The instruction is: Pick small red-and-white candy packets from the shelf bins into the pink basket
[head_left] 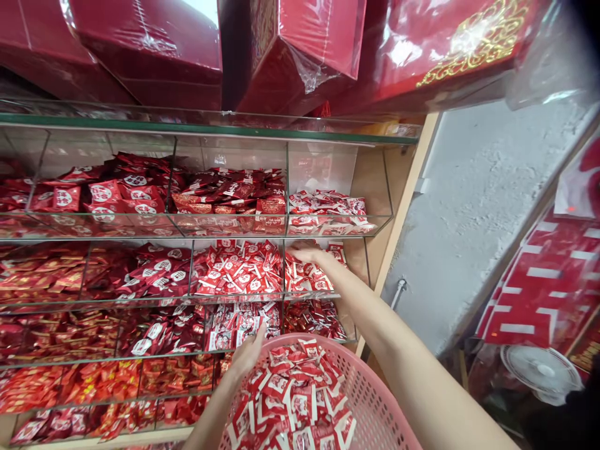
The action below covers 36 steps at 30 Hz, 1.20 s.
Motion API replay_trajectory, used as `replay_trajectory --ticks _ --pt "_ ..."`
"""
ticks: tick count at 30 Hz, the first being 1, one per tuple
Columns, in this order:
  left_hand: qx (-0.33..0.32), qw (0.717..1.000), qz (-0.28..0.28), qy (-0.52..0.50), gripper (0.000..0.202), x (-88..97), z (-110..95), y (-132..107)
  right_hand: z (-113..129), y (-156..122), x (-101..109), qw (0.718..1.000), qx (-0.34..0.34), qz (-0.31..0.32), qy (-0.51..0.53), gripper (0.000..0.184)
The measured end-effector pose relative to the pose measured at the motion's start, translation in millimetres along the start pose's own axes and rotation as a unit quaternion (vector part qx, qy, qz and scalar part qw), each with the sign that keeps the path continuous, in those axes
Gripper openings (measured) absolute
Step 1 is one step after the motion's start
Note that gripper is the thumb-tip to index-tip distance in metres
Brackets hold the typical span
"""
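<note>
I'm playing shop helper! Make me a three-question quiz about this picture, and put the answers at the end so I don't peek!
1. Which of the person's hands reaches into the shelf, left or right?
2. True or false: the pink basket has red-and-white packets in it.
3. Pick one. What colour are the big boxes at the top of the picture? A) blue B) red C) green

Key:
1. Right: the right hand reaches in, while the left hand is by the basket.
2. True.
3. B.
</note>
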<state>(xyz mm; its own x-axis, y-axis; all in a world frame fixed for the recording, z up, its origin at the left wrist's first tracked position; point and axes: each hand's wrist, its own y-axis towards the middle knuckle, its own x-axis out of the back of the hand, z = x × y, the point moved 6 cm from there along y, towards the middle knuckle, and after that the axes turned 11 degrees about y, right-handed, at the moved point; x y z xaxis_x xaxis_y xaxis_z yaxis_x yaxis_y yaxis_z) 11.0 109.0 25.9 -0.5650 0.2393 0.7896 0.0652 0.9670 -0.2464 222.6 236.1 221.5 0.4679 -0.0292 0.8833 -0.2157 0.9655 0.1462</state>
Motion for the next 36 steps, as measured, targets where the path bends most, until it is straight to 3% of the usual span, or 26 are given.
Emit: replay_trajectory --ticks 3,12,22,29,33,36 --pt "0.012 0.999 0.030 -0.013 0.081 -3.2 2 2 -5 -7 -1 1.000 0.012 0.002 0.012 0.065" --pt "0.006 1.000 0.024 -0.002 0.082 -4.7 4 5 6 -25 -4 0.993 0.112 0.017 0.044 0.038" --pt "0.015 1.000 0.025 -0.004 0.081 -4.4 3 6 -8 -69 -3 0.991 0.112 -0.016 0.067 0.044" --pt "0.012 1.000 0.016 -0.014 0.081 -3.5 2 3 -4 -96 -3 0.976 0.186 -0.030 0.106 0.036" --pt "0.010 1.000 0.010 -0.007 0.081 -2.5 2 2 -10 -97 7 0.973 0.171 -0.060 0.146 0.040" --pt "0.017 1.000 0.010 -0.005 0.081 -2.1 2 1 -14 -96 15 0.975 0.118 -0.128 0.136 0.031"
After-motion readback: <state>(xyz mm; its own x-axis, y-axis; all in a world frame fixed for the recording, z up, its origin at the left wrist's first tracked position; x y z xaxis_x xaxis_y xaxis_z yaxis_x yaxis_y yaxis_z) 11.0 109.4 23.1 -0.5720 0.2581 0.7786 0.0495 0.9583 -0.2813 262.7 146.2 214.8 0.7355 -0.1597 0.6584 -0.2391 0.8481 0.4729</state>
